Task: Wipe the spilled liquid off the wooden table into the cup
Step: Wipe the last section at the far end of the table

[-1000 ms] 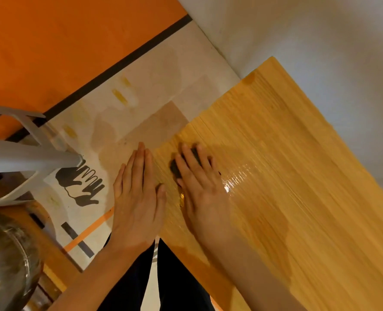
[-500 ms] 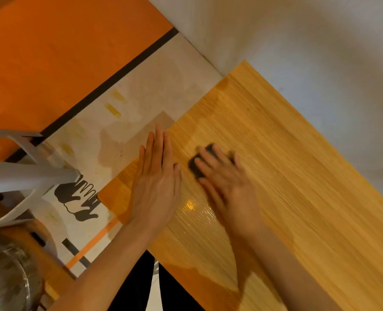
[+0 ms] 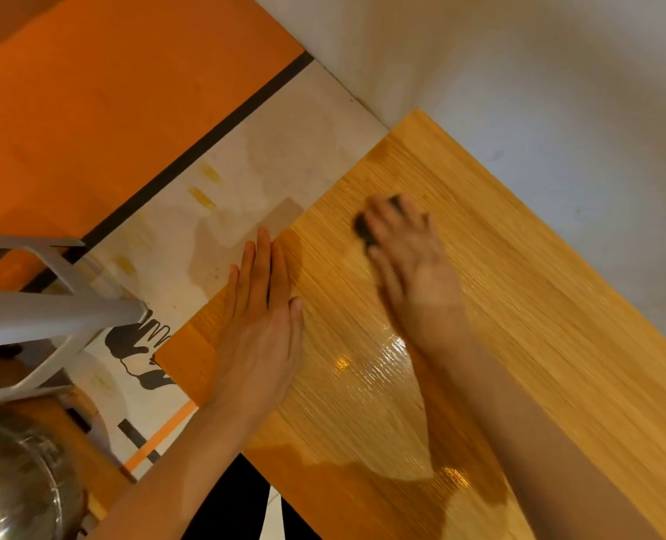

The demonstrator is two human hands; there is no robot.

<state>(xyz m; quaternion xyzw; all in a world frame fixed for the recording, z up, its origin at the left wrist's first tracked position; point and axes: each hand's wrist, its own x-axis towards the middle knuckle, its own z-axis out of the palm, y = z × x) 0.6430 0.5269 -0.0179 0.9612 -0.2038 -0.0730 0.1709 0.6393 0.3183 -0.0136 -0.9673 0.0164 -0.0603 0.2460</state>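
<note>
right hand (image 3: 413, 259) presses a dark wiper (image 3: 362, 228) under straight, slightly spread fingers toward the wooden table (image 3: 557, 325) far corner. the wet sheen (image 3: 386, 360) lies behind it, nearer the person. left hand (image 3: 261, 317) rests flat, fingers together, at the left edge. no cup shows.

Warm dim light, table (image 3: 518, 305) glare, right hand (image 3: 413, 259) blurred

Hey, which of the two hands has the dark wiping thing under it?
The right hand: its fingers press a small dark pad onto the wooden table. The left hand lies flat at the table's edge with nothing visible beneath.
</note>
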